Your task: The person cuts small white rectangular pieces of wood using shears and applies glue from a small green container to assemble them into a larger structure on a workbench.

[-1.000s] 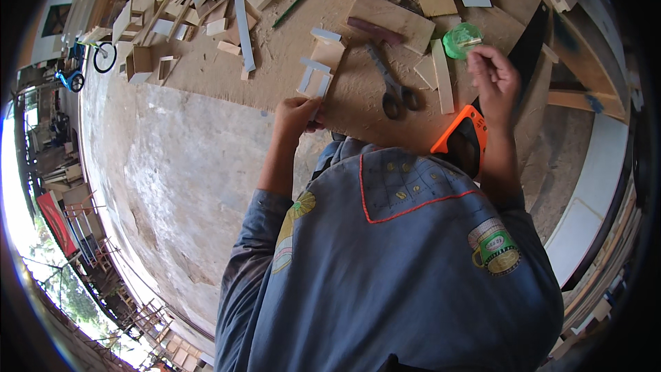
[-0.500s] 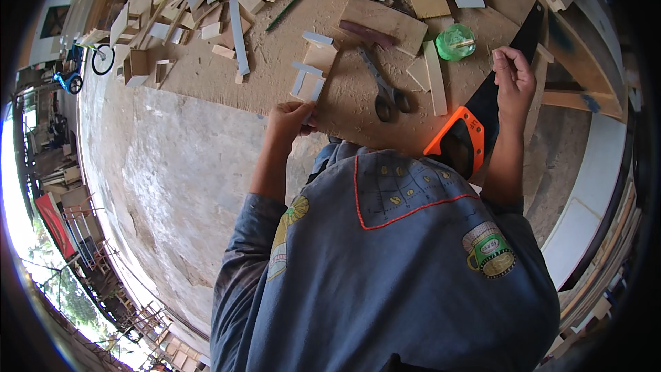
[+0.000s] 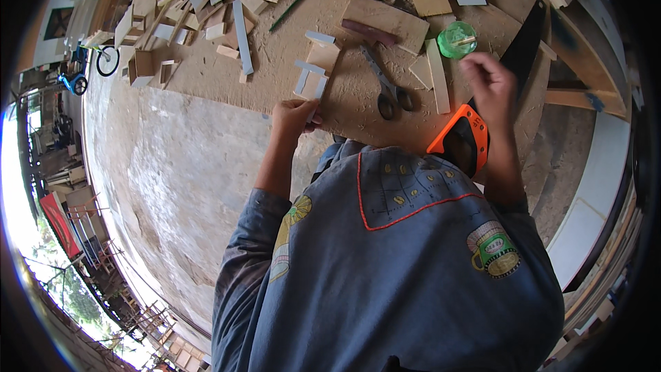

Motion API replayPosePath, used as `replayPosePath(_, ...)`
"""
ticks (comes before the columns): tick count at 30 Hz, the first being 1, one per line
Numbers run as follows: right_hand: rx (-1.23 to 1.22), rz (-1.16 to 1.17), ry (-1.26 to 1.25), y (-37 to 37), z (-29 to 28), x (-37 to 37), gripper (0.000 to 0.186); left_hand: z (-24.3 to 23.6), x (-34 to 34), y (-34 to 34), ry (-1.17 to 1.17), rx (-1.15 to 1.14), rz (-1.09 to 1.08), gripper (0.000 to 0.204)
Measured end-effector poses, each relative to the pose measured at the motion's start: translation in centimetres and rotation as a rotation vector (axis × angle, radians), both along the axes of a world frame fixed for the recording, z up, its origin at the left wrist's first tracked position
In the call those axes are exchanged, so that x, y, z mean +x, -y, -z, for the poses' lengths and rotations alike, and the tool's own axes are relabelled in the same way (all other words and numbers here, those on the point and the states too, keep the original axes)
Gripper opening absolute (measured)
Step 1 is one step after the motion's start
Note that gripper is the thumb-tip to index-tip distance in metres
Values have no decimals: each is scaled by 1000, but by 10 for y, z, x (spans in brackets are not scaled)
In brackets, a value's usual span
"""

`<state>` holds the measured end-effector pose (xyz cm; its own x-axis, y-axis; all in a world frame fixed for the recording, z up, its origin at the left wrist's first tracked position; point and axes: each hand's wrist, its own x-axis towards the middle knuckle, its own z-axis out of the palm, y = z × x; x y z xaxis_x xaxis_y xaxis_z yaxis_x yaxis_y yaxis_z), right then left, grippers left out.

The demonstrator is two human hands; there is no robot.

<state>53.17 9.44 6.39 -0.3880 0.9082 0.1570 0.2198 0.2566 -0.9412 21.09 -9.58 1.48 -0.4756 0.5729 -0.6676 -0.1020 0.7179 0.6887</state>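
At the near edge of the workbench, my left hand (image 3: 292,117) is closed on the near end of a small wooden assembly (image 3: 313,84). Thin light-grey strips lie across that light brown piece, and my fingers partly cover its lower corner. My right hand (image 3: 492,86) hovers over the black blade of a handsaw, just below a green cup (image 3: 456,40) with a small stick across it. Its fingers are bent and blurred, so whether they pinch anything does not show. The handsaw's orange handle (image 3: 458,139) lies beside my right wrist. Scissors (image 3: 389,89) lie open between my hands.
Wood offcuts (image 3: 200,10) are heaped at the far left of the sawdust-strewn bench (image 3: 227,89). A green pencil (image 3: 286,13), a flat board (image 3: 396,24) and a narrow wood strip (image 3: 437,77) lie farther in. Concrete floor (image 3: 158,186) stretches to the left.
My right hand has moved left from over the saw blade toward the green cup. My left hand keeps its hold on the small wooden assembly, and the view has shifted slightly.
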Motion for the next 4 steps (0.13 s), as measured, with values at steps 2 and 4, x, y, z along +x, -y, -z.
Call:
replayPosePath(2, 86, -168, 142, 14, 3, -17, 9, 1, -1, -1, 6, 1, -2, 28)
replayPosePath(4, 159, -261, 169, 22, 10, -30, 10, 1, -2, -2, 11, 2, -4, 27)
